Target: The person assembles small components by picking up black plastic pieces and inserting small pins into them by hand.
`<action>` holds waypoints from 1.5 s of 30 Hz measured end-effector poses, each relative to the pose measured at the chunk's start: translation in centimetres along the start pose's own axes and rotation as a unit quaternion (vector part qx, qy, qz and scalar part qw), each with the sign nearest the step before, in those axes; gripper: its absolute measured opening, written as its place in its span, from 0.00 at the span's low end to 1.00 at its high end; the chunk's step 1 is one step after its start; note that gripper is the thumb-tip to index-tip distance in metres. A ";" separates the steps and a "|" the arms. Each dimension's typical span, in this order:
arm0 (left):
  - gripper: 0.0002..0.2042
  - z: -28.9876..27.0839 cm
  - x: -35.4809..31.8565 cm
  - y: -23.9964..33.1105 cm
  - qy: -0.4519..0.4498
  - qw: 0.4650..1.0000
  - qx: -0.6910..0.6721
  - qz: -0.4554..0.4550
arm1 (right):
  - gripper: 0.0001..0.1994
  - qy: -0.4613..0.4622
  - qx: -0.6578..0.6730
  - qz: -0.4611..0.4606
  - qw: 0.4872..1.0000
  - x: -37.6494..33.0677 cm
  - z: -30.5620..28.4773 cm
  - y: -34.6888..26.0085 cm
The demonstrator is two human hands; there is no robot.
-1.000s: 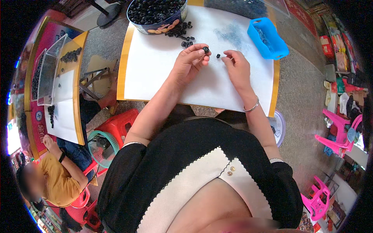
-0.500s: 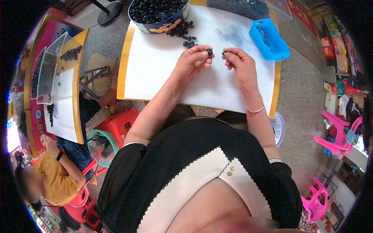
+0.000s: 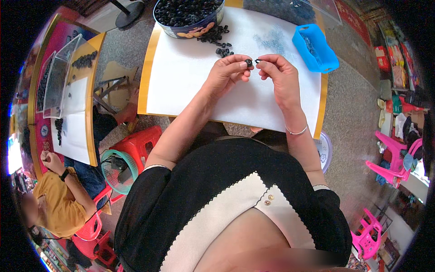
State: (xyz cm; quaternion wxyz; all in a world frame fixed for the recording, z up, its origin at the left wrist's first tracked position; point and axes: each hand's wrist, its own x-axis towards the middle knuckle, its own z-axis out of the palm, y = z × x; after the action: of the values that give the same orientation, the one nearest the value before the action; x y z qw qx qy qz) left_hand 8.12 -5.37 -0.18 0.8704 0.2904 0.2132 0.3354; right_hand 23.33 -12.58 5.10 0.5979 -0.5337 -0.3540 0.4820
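Note:
My left hand [image 3: 225,72] pinches a small round black piece [image 3: 248,63] with a hole in it between thumb and fingertips. Close beside it, my right hand [image 3: 282,78] grips a smaller black part [image 3: 257,60], too tiny to name surely. The two pieces are nearly touching above the white sheet [image 3: 181,81] on the table. Beyond my left hand lie loose black pieces [image 3: 222,44], spilling from beside a round tin [image 3: 192,32] filled with similar ones. Small clear or bluish bits [image 3: 270,40] are scattered past my right hand.
A blue plastic tray [image 3: 327,63] with small bits inside stands at the table's right edge. A clear bin [image 3: 290,10] is at the far side. To the left, a co-worker [image 3: 63,204] sits at another table [image 3: 93,136]; a red stool [image 3: 144,141] and green basket [image 3: 108,170] are between.
My hands have come closer together, the right one moving left toward the round black piece. The co-worker's hand has shifted slightly. The whole view has moved a little.

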 end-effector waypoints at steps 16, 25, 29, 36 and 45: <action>0.11 -0.1 0.2 -0.2 -0.007 1.000 0.011 0.003 | 0.06 0.019 -0.092 -0.048 0.994 -0.4 0.6 0.0; 0.10 -0.1 0.2 -0.4 0.003 0.999 0.031 0.008 | 0.06 0.031 -0.161 -0.059 0.985 -0.8 0.7 0.0; 0.09 0.0 0.2 -0.5 0.003 0.998 0.053 0.015 | 0.06 0.031 -0.213 -0.103 0.971 -0.9 0.8 0.2; 0.09 0.1 0.1 -1.0 0.029 0.983 0.160 0.083 | 0.05 0.017 -0.395 -0.280 0.875 -0.6 0.3 1.1; 0.16 0.6 -0.2 -0.7 -0.036 0.974 0.213 0.069 | 0.11 -0.098 -0.215 -0.094 0.967 0.0 -2.1 0.2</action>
State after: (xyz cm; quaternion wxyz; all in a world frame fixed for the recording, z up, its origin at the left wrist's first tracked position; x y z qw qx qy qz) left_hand 8.63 -6.18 -0.10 0.7705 0.4951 0.2279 0.3305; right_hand 25.22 -13.24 4.58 0.4740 -0.5641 -0.5550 0.3861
